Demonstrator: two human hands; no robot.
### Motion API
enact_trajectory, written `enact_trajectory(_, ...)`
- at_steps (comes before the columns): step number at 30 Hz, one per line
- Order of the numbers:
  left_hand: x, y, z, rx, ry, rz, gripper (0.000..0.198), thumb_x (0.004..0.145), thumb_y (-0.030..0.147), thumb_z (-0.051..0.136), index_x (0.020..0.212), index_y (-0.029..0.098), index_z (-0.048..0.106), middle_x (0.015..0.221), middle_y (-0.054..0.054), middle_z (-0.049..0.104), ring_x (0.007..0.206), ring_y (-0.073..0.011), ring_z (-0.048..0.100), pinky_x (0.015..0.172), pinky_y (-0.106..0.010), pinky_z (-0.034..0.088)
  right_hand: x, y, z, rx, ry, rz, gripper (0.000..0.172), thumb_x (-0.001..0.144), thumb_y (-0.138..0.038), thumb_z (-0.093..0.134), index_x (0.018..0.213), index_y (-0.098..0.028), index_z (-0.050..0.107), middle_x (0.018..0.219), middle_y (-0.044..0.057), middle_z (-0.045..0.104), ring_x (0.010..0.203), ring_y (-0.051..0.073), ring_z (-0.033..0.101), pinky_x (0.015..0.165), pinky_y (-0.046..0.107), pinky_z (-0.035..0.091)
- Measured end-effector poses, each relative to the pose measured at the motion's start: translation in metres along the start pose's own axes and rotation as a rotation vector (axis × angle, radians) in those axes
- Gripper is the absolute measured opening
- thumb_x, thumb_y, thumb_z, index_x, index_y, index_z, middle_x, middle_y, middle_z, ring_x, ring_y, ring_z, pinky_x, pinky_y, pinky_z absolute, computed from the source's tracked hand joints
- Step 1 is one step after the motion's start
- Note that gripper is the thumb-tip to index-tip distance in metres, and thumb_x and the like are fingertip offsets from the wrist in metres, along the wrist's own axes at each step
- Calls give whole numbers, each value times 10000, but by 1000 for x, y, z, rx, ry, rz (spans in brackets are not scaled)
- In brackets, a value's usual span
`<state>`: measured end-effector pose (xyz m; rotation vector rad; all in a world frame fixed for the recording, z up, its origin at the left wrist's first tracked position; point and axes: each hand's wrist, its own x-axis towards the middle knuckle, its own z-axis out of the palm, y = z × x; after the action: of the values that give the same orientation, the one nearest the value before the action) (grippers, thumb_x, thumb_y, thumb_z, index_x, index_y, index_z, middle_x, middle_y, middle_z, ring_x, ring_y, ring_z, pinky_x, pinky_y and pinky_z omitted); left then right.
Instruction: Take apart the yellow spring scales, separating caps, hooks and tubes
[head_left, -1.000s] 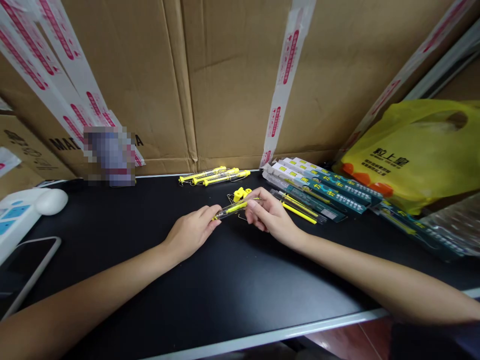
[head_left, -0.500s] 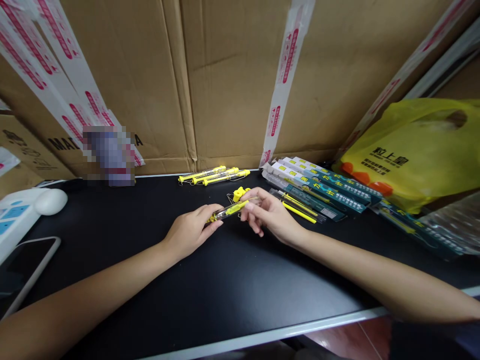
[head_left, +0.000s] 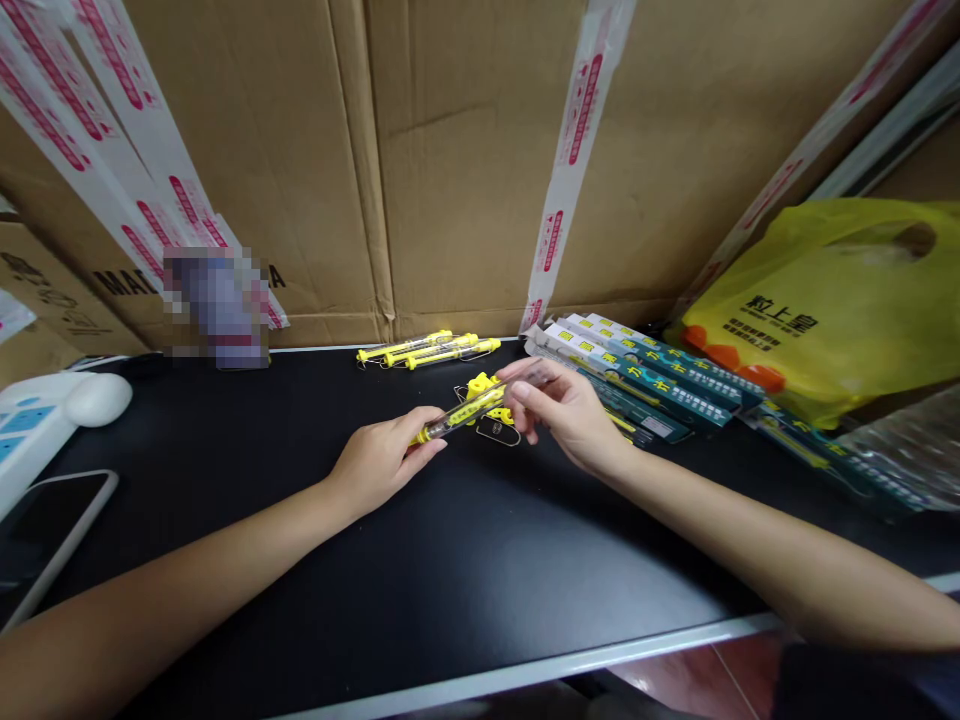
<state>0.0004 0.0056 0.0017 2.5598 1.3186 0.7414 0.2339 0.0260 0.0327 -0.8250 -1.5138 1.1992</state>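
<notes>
My left hand [head_left: 382, 460] pinches the near end of a clear tube with a yellow part inside [head_left: 459, 411], held slanted just above the black table [head_left: 480, 560]. My right hand [head_left: 559, 405] is at the tube's far end, fingers curled round a clear, blurred piece that I cannot make out well. Small yellow caps [head_left: 480, 385] and a wire clip [head_left: 496, 432] lie on the table just under and behind the tube. Three more yellow tubes [head_left: 427, 350] lie side by side against the cardboard.
Teal packaged items [head_left: 637, 375] are fanned out right of my right hand. A yellow plastic bag [head_left: 832, 300] sits at the far right. Taped cardboard boxes [head_left: 450, 160] wall the back. A white power strip [head_left: 45, 420] and a phone [head_left: 45, 530] lie at the left.
My right hand lifted and moved right, off the tube's far end, taking a clear piece with it. The left hand kept its hold; the tube tilted up slightly.
</notes>
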Motion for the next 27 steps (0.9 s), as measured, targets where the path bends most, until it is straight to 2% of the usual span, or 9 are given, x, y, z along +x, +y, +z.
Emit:
enact_trajectory(5, 0, -1, 1, 6, -1, -18, 272, 922, 411, 430, 1127, 248, 503, 827, 35, 663, 689, -132, 639, 590, -213, 426, 2, -7, -5, 8, 37, -40, 268, 805, -407, 628, 947, -181, 603, 679, -23, 535, 488, 71, 521, 355, 169, 414)
enact_trajectory(9, 2, -2, 1, 20, -6, 11, 263, 918, 405, 447, 1116, 250, 525, 781, 33, 636, 716, -135, 618, 658, -232, 433, 4, -10, -9, 11, 62, -76, 259, 810, -409, 623, 930, -180, 613, 691, -10, 532, 505, 72, 480, 368, 177, 400)
enact_trajectory(15, 2, 0, 1, 47, -13, 78, 158, 916, 321, 438, 929, 212, 552, 833, 12, 641, 770, -143, 608, 739, -271, 420, 11, -16, -19, -51, 155, -117, 293, 814, -480, 587, 915, -205, 607, 816, 34, 571, 648, 119, 543, 466, 217, 443)
enact_trajectory(18, 2, 1, 0, 63, -4, 71, 131, 905, 296, 437, 888, 203, 529, 784, 21, 625, 727, -140, 594, 703, -273, 402, 14, -20, -27, -108, 203, -148, 348, 878, -527, 456, 970, -219, 588, 732, 19, 548, 566, 116, 523, 463, 238, 417)
enact_trajectory(21, 2, 2, 0, 64, 2, 59, 130, 903, 292, 430, 874, 199, 517, 749, 28, 613, 677, -130, 577, 676, -268, 391, 15, -26, -35, -354, 169, -192, 399, 926, -524, 340, 1045, -222, 572, 625, -11, 489, 472, 106, 444, 449, 242, 365)
enact_trajectory(24, 2, 1, 0, 47, 16, 65, 131, 901, 296, 433, 877, 199, 517, 745, 26, 614, 666, -128, 573, 669, -262, 392, 14, -30, -41, -850, -38, -200, 374, 927, -485, 375, 1028, -197, 591, 694, 18, 576, 569, 133, 508, 529, 254, 374)
enact_trajectory(27, 2, 1, 1, 36, 24, 72, 130, 901, 296, 436, 892, 201, 524, 769, 20, 627, 668, -128, 576, 668, -260, 396, 10, -28, -45, -1355, -247, -80, 320, 914, -444, 420, 1023, -195, 589, 760, 39, 647, 652, 173, 578, 563, 258, 361)
